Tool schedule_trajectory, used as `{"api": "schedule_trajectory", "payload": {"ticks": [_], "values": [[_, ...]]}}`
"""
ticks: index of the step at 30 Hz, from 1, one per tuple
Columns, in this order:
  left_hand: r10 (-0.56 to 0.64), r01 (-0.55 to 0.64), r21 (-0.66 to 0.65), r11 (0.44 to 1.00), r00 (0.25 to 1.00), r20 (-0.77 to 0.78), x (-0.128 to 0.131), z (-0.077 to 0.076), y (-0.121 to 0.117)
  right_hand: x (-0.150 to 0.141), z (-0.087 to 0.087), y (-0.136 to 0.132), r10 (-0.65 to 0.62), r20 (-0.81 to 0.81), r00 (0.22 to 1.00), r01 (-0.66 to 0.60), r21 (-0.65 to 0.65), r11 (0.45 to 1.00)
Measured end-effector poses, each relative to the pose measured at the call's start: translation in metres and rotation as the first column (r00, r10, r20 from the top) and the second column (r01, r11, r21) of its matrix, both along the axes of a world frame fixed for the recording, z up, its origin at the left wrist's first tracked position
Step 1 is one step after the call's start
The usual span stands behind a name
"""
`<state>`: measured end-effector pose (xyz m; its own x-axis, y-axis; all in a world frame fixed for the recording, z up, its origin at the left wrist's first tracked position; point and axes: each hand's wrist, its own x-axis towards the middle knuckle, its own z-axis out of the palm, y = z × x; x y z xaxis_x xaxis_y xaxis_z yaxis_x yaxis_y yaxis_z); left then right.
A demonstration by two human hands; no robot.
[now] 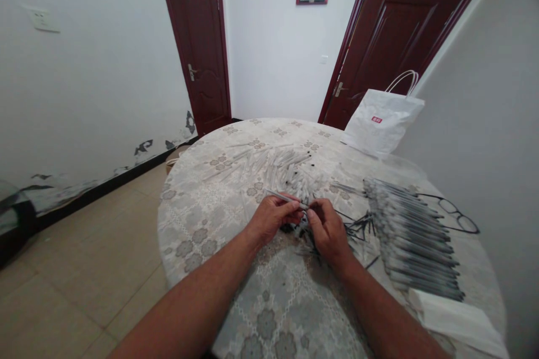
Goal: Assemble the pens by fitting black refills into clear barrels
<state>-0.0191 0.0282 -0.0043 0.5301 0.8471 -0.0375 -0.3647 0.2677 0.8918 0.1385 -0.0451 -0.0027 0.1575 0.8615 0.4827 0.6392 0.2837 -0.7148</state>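
Note:
Over the middle of the table, my left hand [273, 217] pinches a slim, pale pen [278, 195] that slants down to the right. My right hand [329, 231] has its fingers closed at the pen's lower right end; the fingertips partly hide that end. Just beyond both hands lies a loose pile of clear and whitish pen barrels [273, 165]. Small black parts and thin dark sticks that look like refills [362, 225] are scattered under and beside my right hand. Further right, many dark-filled pens [416, 241] lie stacked side by side in a long row.
The round table [197, 207] has a patterned cloth. Eyeglasses [458, 216] lie right of the pen row, with a white packet [457, 317] nearer me. A white paper bag [381, 120] stands at the back right. A wall rises close on the right.

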Motion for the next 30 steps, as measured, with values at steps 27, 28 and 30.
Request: {"api": "schedule_trajectory", "payload": {"ticks": [27, 28, 30], "values": [[0.013, -0.012, 0.050, 0.999, 0.999, -0.030, 0.000, 0.002, 0.001, -0.001, 0.004, -0.002, 0.016, 0.009, 1.000, -0.015, -0.078, 0.997], [0.017, -0.014, 0.056, 0.998, 0.999, -0.037, 0.000, 0.002, 0.000, -0.001, 0.005, -0.001, 0.023, -0.006, 1.000, -0.024, -0.089, 0.996], [0.024, -0.020, 0.078, 0.997, 0.998, -0.056, 0.000, 0.003, 0.000, 0.000, 0.005, -0.001, 0.037, -0.031, 0.999, -0.039, -0.095, 0.995]]}}
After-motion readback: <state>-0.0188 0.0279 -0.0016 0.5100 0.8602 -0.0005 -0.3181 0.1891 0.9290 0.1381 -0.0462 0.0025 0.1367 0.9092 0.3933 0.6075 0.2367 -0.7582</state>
